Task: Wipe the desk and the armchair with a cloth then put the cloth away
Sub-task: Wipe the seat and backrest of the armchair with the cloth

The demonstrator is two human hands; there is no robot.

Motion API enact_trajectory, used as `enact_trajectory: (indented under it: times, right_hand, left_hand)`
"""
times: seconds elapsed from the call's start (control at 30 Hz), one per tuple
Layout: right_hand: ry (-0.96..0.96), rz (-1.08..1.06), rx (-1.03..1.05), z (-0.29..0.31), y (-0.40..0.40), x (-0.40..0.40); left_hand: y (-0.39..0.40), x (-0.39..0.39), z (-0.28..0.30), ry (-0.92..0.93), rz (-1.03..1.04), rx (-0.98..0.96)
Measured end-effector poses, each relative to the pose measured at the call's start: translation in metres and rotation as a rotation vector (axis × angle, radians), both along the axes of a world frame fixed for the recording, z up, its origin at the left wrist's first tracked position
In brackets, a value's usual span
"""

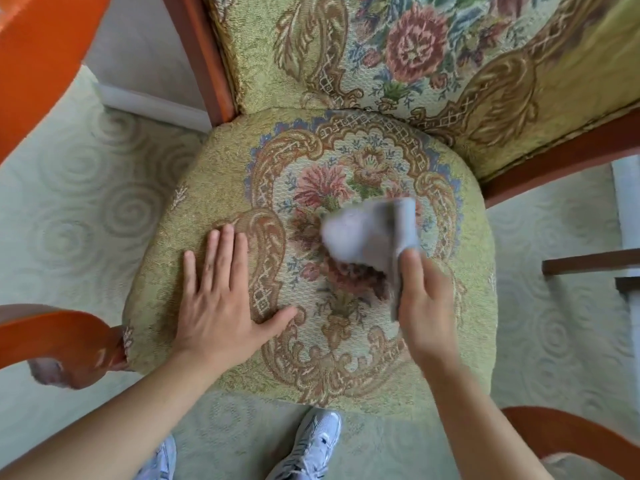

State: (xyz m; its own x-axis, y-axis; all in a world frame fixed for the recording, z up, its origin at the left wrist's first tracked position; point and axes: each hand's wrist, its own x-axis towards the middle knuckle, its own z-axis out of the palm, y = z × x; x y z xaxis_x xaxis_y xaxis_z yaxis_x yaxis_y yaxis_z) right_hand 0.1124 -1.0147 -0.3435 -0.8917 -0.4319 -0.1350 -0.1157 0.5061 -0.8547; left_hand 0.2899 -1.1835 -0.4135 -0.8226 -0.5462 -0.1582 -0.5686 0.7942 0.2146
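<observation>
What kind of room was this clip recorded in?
Probably a carpeted living room or hotel room: an upholstered armchair with floral fabric and wooden arms, pale swirl-patterned carpet, and a white baseboard along the wall.

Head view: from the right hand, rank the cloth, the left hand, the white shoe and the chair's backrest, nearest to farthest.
Measured from the right hand:
1. Cloth, gripped in that hand, over the seat's middle.
2. Left hand, flat on the seat's left side.
3. White shoe, on the carpet below the seat's front edge.
4. Backrest, at the top of the picture.
</observation>
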Motion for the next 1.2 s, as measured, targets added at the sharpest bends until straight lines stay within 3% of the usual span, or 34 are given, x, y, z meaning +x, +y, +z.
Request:
enact_trajectory:
  times: [0.13, 0.23, 0.37, 0.6, 0.77, 0.9, 1.03, 1.13, 1.2]
  right_hand:
    - [0.184, -0.48, 0.033, 0.017, 0.02, -0.055]
    - [0.269, -0.583, 0.242, 0.002, 0.029, -0.087]
    - [0.147, -0.36, 0.507, -0.038, 0.01, -0.088]
    - [0.19, -0.264, 0.528, -0.048, -0.005, -0.09]
    - [0.34, -0.029, 0.486, -0.041, -0.034, -0.08]
    - [0.436, 0.296, 0.456, -0.041, -0.083, -0.058]
    - [0.39, 0.437, 0.319, -0.036, -0.097, -0.04]
    - [0.364, 0.553, 0.259, -0.027, -0.065, -0.024]
    - [0.251, 0.545, 0.201, -0.022, -0.035, -0.013]
  left_hand:
    - [-0.005, -0.027, 0.004, -0.012, 0.034, 0.03]
    - [-0.007, -0.054, 0.004, 0.006, 0.037, 0.026]
    - [-0.006, -0.069, 0.0, 0.015, 0.04, -0.027]
    - [-0.004, -0.071, -0.001, -0.007, 0.037, -0.072]
    - [-0.003, -0.071, 0.001, -0.033, 0.039, -0.091]
    - [-0.002, -0.072, 0.003, -0.022, 0.041, -0.092]
    - [-0.003, -0.071, 0.003, -0.018, 0.036, -0.088]
    - [-0.004, -0.071, 0.003, -0.018, 0.032, -0.09]
    - [-0.004, -0.071, 0.002, -0.017, 0.032, -0.09]
